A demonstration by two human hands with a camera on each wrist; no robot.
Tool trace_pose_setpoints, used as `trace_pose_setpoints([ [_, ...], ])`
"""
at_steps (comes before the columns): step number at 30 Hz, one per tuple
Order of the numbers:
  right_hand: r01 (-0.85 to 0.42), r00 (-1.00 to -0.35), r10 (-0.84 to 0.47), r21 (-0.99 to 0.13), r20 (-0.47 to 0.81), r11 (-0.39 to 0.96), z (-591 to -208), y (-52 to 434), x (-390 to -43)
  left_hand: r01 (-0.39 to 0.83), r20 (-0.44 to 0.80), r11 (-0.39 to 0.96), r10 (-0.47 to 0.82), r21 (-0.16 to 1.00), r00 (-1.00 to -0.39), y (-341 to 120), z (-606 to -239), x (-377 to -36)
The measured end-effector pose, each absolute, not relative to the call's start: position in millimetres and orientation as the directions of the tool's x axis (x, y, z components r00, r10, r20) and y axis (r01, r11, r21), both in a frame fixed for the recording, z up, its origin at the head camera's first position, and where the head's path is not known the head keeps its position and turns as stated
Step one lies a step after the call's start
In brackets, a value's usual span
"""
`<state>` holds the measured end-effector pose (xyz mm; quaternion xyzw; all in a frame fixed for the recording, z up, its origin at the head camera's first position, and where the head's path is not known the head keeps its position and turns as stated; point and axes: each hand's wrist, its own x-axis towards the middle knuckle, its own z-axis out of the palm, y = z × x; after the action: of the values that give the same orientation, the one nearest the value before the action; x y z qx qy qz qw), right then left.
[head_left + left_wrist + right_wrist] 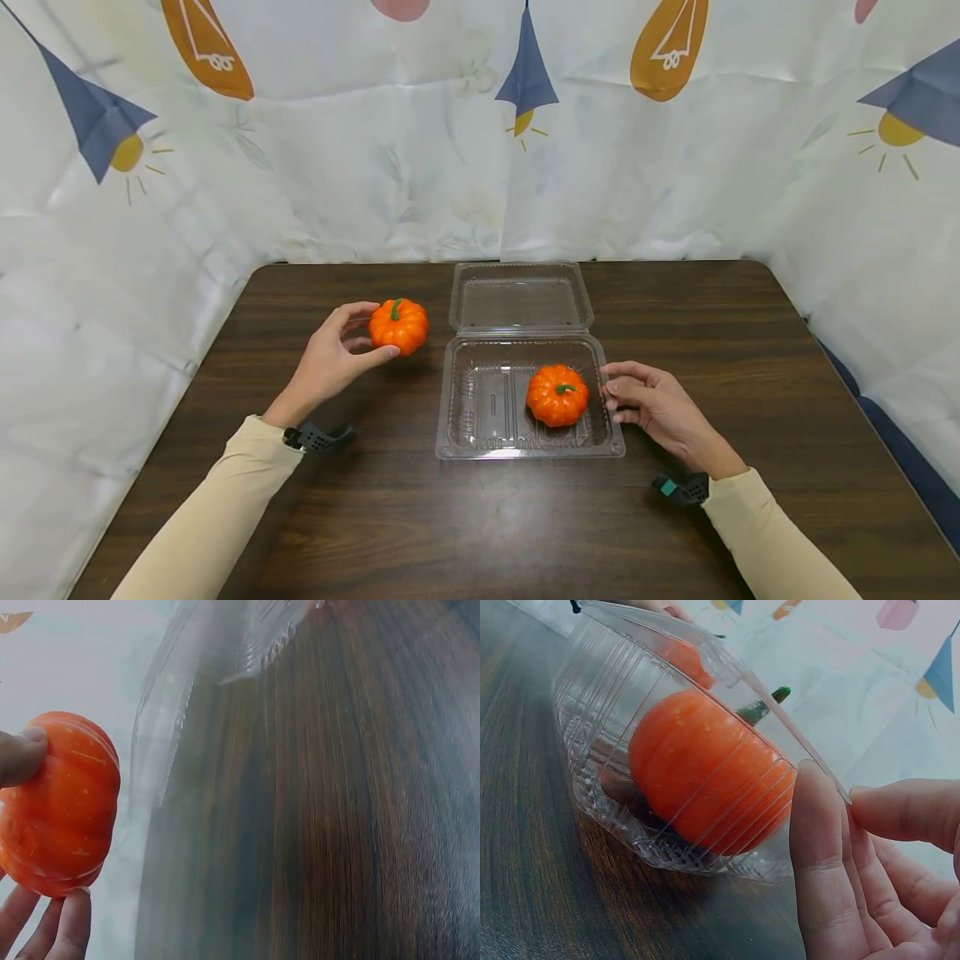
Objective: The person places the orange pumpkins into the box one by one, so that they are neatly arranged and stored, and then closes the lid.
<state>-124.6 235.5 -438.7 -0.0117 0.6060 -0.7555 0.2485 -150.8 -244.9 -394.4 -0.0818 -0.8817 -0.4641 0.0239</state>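
Curtain, one: white, hung round behind the far edge and at both sides; printed with blue lamp shades, orange bulbs and pale leaves.

Surface, one: dark brown wood grain, rounded far corners, a soft gleam at the near middle.

Container, one: clear ribbed plastic, set mid-surface; its hinged lid lies folded back toward the curtain.

Sleeves, a pair: pale cream, worn by the person at work across from the curtain.

Left hand, one: grip curved round a pumpkin, thumb on the near side, fingertips on the far side.

Right hand, one: grip narrow, thumb and fingers pinching the right rim of the container.

Pumpkins, two, glossy orange and ribbed. First pumpkin: in the left hand, left of the container and apart from it. Second pumpkin: inside the container's base, in the right half near the right wall, stem upward.

Wristbands, two: dark, one per wrist; the right one carries a small green patch.

Stems, two: green, one per pumpkin.
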Motion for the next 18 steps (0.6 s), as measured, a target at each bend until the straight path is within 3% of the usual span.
trace_pose_setpoints([
  [18, 0.366, -0.878, -0.379, -0.92, -0.293, -0.137, -440, 235, -125, 0.224, 0.14, 0.526, 0.195, 0.821, -0.971, -221, -377, -142],
])
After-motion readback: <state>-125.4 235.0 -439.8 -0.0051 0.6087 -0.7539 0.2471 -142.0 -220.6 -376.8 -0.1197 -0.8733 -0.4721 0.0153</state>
